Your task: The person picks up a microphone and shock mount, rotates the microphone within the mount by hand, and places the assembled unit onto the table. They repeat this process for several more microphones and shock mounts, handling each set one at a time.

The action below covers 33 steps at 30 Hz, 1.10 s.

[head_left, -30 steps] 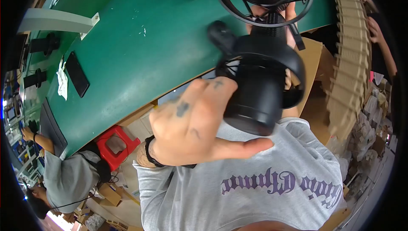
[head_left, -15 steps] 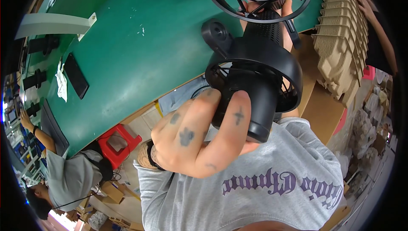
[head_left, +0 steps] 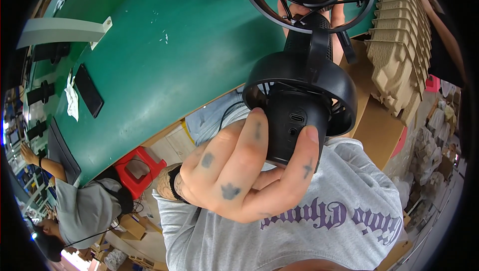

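Note:
A black microphone [head_left: 294, 104] with a perforated body and a ring-shaped shock mount [head_left: 339, 84] is held up in front of my chest. Its near end shows a small oval port and a round socket. My left hand [head_left: 239, 166] is closed on that end, thumb and fingers on either side. At the far end, my right hand [head_left: 338, 19] is wrapped around the perforated part, mostly hidden behind it. Above it is another black ring with thin struts [head_left: 366, 9] around a dark rounded body; I cannot tell whether it is joined to the microphone.
A green table [head_left: 164, 66] stretches to the left, with a black flat object [head_left: 90, 90] and a white crumpled tissue [head_left: 72, 99]. Brown moulded pulp trays [head_left: 399, 46] are stacked at right over a cardboard box [head_left: 381, 126]. Another person [head_left: 85, 211] sits at far left near a red stool [head_left: 137, 171].
The microphone has turned about its length: its ports now face up, and the mount's bracket has swung from the left side to the top. My left hand has shifted slightly right and down.

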Each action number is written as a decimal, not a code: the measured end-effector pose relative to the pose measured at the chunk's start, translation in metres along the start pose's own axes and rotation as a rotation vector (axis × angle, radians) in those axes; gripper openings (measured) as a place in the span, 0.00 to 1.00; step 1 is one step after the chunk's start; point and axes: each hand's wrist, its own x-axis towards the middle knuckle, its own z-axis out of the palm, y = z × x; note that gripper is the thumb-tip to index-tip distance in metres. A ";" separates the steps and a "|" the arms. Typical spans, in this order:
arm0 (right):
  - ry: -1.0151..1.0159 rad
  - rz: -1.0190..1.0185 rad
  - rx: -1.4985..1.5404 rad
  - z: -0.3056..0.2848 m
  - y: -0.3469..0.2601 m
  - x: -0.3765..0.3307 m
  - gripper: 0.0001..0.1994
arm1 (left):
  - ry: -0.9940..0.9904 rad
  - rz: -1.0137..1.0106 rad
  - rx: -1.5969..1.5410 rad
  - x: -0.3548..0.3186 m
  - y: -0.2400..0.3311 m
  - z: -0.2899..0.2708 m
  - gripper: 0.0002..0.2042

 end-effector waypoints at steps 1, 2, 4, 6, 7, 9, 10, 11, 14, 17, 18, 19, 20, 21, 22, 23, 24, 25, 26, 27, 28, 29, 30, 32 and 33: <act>0.022 0.003 -0.019 0.001 0.001 0.000 0.27 | 0.013 0.001 0.001 -0.001 0.000 0.000 0.25; 0.027 -0.008 -0.024 0.001 -0.004 0.000 0.27 | 0.013 0.009 -0.009 0.003 0.001 -0.003 0.25; -0.071 -0.032 0.036 -0.002 -0.013 0.001 0.27 | -0.073 0.067 -0.034 0.010 0.003 -0.010 0.23; -0.088 -0.011 0.061 -0.007 -0.004 0.003 0.28 | -0.059 0.065 -0.009 0.004 0.002 -0.007 0.23; -0.099 0.000 0.080 -0.010 -0.001 0.004 0.28 | -0.043 0.071 0.006 0.001 0.001 -0.006 0.23; -0.097 0.016 0.069 -0.014 0.005 0.002 0.28 | -0.025 0.078 0.055 -0.005 0.000 -0.001 0.23; -0.059 -0.024 0.016 -0.011 -0.012 -0.003 0.27 | 0.001 0.120 0.033 0.002 0.001 -0.001 0.22; -0.068 -0.010 0.027 -0.011 -0.005 -0.003 0.27 | -0.001 0.111 0.051 -0.001 0.002 -0.001 0.22; -0.025 0.013 0.068 -0.002 0.003 -0.004 0.26 | -0.026 0.126 0.082 -0.003 0.003 -0.003 0.20; 0.018 -0.006 0.074 0.005 -0.004 -0.005 0.25 | 0.014 0.269 0.193 0.001 0.005 -0.002 0.18; 0.018 -0.003 0.108 0.002 -0.002 -0.005 0.25 | -0.012 0.296 0.205 -0.001 0.004 -0.001 0.17; 0.018 -0.001 0.142 0.001 0.001 -0.005 0.25 | -0.036 0.325 0.216 -0.002 0.004 0.000 0.15; 0.017 -0.001 0.144 -0.001 0.003 -0.006 0.25 | -0.037 0.326 0.218 -0.004 0.004 0.001 0.15; 0.023 -0.003 0.147 -0.001 0.005 -0.008 0.25 | -0.023 0.342 0.204 -0.005 0.005 0.004 0.13; 0.031 0.000 0.147 -0.001 0.008 -0.008 0.25 | -0.009 0.352 0.187 -0.007 0.004 0.006 0.10; 0.030 -0.002 0.148 0.000 0.008 -0.008 0.25 | -0.009 0.354 0.187 -0.008 0.003 0.005 0.10; 0.031 0.011 0.144 0.000 0.009 -0.009 0.25 | -0.026 0.408 0.217 -0.009 0.002 0.004 0.08; 0.031 0.026 0.140 0.000 0.010 -0.009 0.26 | -0.044 0.460 0.247 -0.010 0.001 0.004 0.06; 0.032 0.021 0.137 -0.003 0.010 -0.008 0.26 | -0.040 0.463 0.244 -0.010 0.002 0.004 0.06; -0.020 0.005 0.148 -0.007 0.011 -0.007 0.25 | -0.054 0.473 0.248 -0.010 0.003 0.003 0.04; -0.073 -0.010 0.160 -0.010 0.012 -0.006 0.25 | -0.067 0.482 0.254 -0.010 0.004 0.003 0.03; -0.070 -0.018 0.158 -0.005 0.009 -0.007 0.25 | -0.066 0.488 0.248 -0.008 0.005 0.003 0.03; 0.031 -0.011 0.124 0.000 0.007 -0.008 0.25 | -0.074 0.511 0.253 -0.007 0.006 0.002 0.03; 0.229 0.014 0.061 0.015 0.006 -0.009 0.26 | -0.085 0.532 0.259 -0.007 0.007 0.003 0.03; 0.328 0.032 0.031 0.020 0.008 -0.008 0.26 | -0.077 0.515 0.264 -0.008 0.007 0.004 0.04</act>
